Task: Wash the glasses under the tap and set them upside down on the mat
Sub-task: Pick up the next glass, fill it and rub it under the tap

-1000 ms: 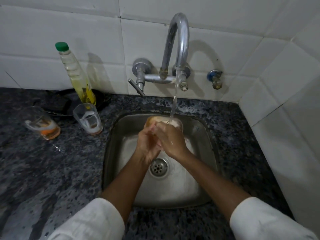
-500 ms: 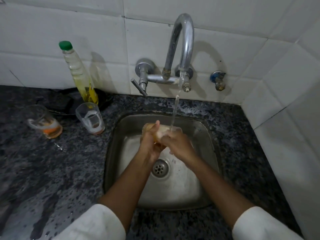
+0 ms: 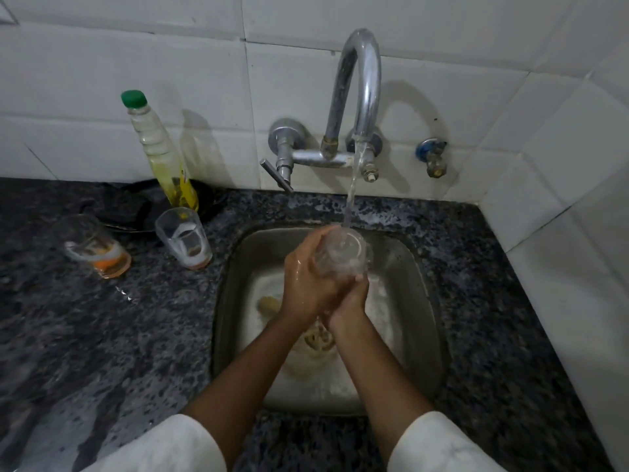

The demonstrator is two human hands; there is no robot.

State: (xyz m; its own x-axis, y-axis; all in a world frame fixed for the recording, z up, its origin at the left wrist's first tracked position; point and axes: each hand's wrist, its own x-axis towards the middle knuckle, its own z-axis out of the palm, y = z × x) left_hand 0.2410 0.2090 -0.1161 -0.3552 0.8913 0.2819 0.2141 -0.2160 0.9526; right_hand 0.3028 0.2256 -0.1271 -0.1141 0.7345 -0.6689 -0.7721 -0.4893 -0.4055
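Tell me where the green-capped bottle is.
In the head view, the green-capped bottle stands on the counter's left side against the tiled wall, left of the tap, just behind the nearer dirty glass.

White glazed wall tiles (image 3: 170, 63) behind and to the right, meeting in a corner. Dark speckled granite counter (image 3: 102, 335) below, wet in patches, with a steel sink (image 3: 422, 301) set in. Dim, soft shadows on the tiles.
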